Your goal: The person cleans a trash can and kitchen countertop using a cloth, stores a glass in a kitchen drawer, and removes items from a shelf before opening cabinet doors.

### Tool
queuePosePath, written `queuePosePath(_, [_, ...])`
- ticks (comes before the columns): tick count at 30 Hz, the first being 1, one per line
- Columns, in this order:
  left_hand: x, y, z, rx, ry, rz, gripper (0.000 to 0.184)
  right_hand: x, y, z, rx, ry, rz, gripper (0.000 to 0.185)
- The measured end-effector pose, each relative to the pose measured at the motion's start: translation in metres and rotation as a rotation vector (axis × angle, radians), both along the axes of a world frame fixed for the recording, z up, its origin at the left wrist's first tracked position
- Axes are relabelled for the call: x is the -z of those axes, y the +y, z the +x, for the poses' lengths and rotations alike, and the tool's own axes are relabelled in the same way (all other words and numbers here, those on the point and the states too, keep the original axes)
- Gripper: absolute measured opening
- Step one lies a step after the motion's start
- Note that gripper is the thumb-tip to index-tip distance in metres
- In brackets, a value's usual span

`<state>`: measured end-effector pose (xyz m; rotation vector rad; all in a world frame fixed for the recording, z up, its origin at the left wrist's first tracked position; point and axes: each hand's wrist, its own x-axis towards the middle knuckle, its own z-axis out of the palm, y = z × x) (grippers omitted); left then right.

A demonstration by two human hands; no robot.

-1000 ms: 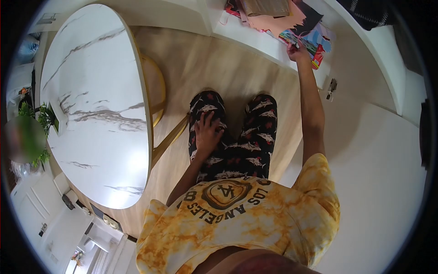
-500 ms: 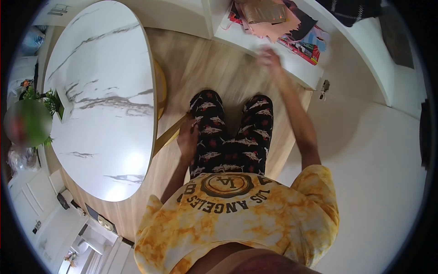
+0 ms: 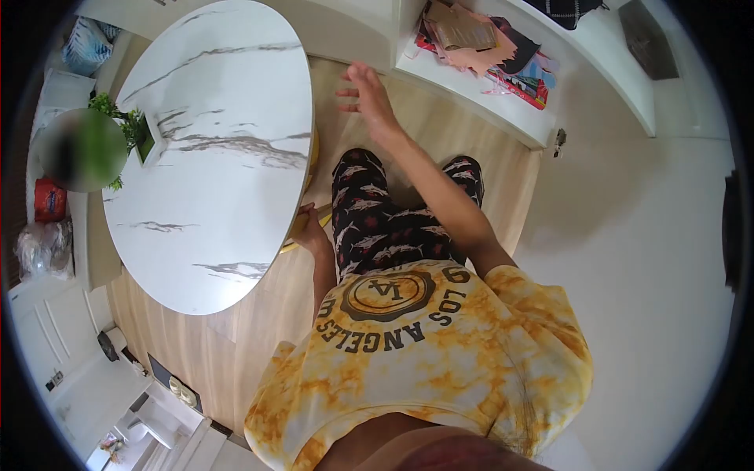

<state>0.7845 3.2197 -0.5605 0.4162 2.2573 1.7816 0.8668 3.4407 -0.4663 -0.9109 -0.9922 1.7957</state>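
Observation:
My right hand (image 3: 367, 98) is raised over the floor between the marble-patterned oval table (image 3: 212, 180) and the white shelf (image 3: 440, 78). Its fingers are apart and nothing is in it. Low at the table's right edge is my left hand (image 3: 312, 229), beside my left leg; its fingertips are partly hidden by the edge, so its grip is unclear. On the shelf lie pink paper sheets (image 3: 488, 56), dark paper (image 3: 518, 47) and a red colourful packet (image 3: 534, 96), with a brown translucent packet (image 3: 465, 33) on top.
A potted plant (image 3: 144, 137) stands at the table's left side. Yellow metal legs (image 3: 314, 153) show under the table's right edge. Further left are a red packet (image 3: 49, 200) and a clear plastic bag (image 3: 45, 250). A dark item (image 3: 567, 11) rests above the shelf.
My right hand has left the papers on the shelf and swung left toward the table. My left hand has moved from my thigh to the table's edge. The view has turned toward the table.

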Motion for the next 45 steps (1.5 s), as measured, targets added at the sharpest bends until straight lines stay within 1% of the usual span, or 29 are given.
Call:
queuePosePath(3, [0.005, -0.017, -0.010, 0.004, 0.076, 0.033, 0.009, -0.031, 0.007, -0.014, -0.114, -0.083, 0.117, 0.070])
queuePosePath(4, [0.014, -0.027, -0.018, 0.024, 0.073, 0.024, 0.012, -0.023, 0.010, -0.027, -0.119, -0.111, 0.179, 0.070])
queuePosePath(6, [0.015, -0.041, -0.026, -0.017, 0.055, -0.026, 0.013, -0.007, 0.014, -0.059, -0.130, -0.161, 0.306, 0.069])
queuePosePath(7, [0.013, -0.050, -0.027, -0.038, 0.044, -0.061, 0.014, -0.004, 0.014, -0.062, -0.151, -0.258, 0.335, 0.068])
queuePosePath(9, [0.020, -0.070, -0.043, -0.064, 0.000, -0.050, 0.014, -0.004, 0.001, -0.067, -0.192, -0.453, 0.387, 0.065])
queuePosePath(10, [0.025, -0.076, -0.052, -0.075, 0.011, -0.048, 0.013, -0.006, -0.007, -0.068, -0.122, -0.400, 0.389, 0.061])
queuePosePath(11, [0.032, -0.082, -0.060, -0.084, 0.015, -0.040, 0.012, -0.002, -0.011, -0.070, -0.130, -0.412, 0.407, 0.061])
queuePosePath(12, [0.034, -0.085, -0.068, -0.030, 0.079, 0.010, 0.012, 0.003, -0.013, -0.073, -0.134, -0.427, 0.429, 0.061])
queuePosePath(13, [0.037, -0.089, -0.075, -0.032, -0.018, 0.042, 0.012, 0.010, -0.016, -0.074, -0.135, -0.446, 0.450, 0.062])
queuePosePath(15, [0.041, -0.100, -0.088, -0.066, -0.014, -0.006, 0.012, 0.016, -0.031, -0.078, -0.102, -0.361, 0.421, 0.063])
queuePosePath(16, [0.045, -0.104, -0.100, -0.074, 0.035, -0.017, 0.013, 0.017, -0.037, -0.083, -0.079, -0.321, 0.406, 0.064])
queuePosePath(17, [0.041, -0.105, -0.105, -0.015, 0.116, -0.036, 0.014, 0.016, -0.043, -0.083, -0.087, -0.343, 0.414, 0.065])
queuePosePath(19, [0.044, -0.118, -0.125, -0.064, 0.070, 0.019, 0.014, 0.014, -0.057, -0.088, -0.118, -0.395, 0.421, 0.067])
queuePosePath(21, [0.040, -0.127, -0.139, -0.045, 0.106, -0.054, 0.016, 0.019, -0.069, -0.092, -0.115, -0.341, 0.430, 0.071])
queuePosePath(22, [0.046, -0.133, -0.145, -0.072, 0.072, -0.016, 0.017, 0.019, -0.074, -0.093, -0.105, -0.317, 0.434, 0.071])
queuePosePath(24, [0.054, -0.136, -0.148, -0.090, 0.095, -0.002, 0.018, 0.025, -0.075, -0.095, -0.096, -0.321, 0.456, 0.071])
queuePosePath(26, [0.063, -0.137, -0.149, -0.126, 0.108, 0.022, 0.017, 0.029, -0.067, -0.086, -0.229, -0.306, 0.359, 0.069])
queuePosePath(27, [0.067, -0.134, -0.148, -0.130, 0.121, -0.007, 0.016, 0.032, -0.063, -0.077, -0.296, -0.301, 0.309, 0.068])
queuePosePath(29, [0.066, -0.139, -0.139, -0.148, 0.154, -0.087, 0.015, 0.055, -0.047, -0.059, -0.128, -0.072, 0.123, 0.063])
queuePosePath(30, [0.058, -0.132, -0.129, -0.141, 0.134, -0.048, 0.016, 0.071, -0.035, -0.060, -0.043, 0.045, 0.036, 0.061])
queuePosePath(33, [0.061, -0.130, -0.113, -0.143, 0.165, -0.021, 0.017, 0.145, -0.021, -0.078, 0.350, -0.922, 0.870, 0.049])
queuePosePath(34, [0.055, -0.125, -0.107, -0.149, 0.165, -0.022, 0.019, 0.158, -0.032, -0.089, 0.104, -0.687, 0.754, 0.049])
queuePosePath(35, [0.064, -0.125, -0.095, -0.144, 0.128, -0.004, 0.022, 0.169, -0.044, -0.099, -0.120, -0.425, 0.647, 0.049])
queuePosePath(36, [0.065, -0.125, -0.089, -0.142, 0.104, -0.003, 0.022, 0.158, -0.055, -0.103, -0.349, -0.183, 0.517, 0.049])
queuePosePath(37, [0.063, -0.126, -0.086, -0.145, 0.096, -0.018, 0.022, 0.148, -0.054, -0.099, -0.557, -0.179, 0.367, 0.048])
queuePosePath(38, [0.060, -0.127, -0.085, -0.149, 0.097, -0.031, 0.023, 0.119, -0.052, -0.092, -0.754, -0.206, 0.218, 0.048])
queuePosePath(39, [0.056, -0.127, -0.083, -0.155, 0.097, -0.046, 0.023, 0.110, -0.051, -0.090, -0.842, -0.216, 0.170, 0.048])
queuePosePath(41, [0.048, -0.131, -0.086, -0.159, 0.103, -0.079, 0.024, 0.112, -0.056, -0.090, -0.880, -0.253, 0.192, 0.049])
queuePosePath(45, [0.042, -0.136, -0.103, -0.158, 0.138, -0.152, 0.026, 0.130, -0.075, -0.113, -0.806, -0.383, 0.360, 0.051])
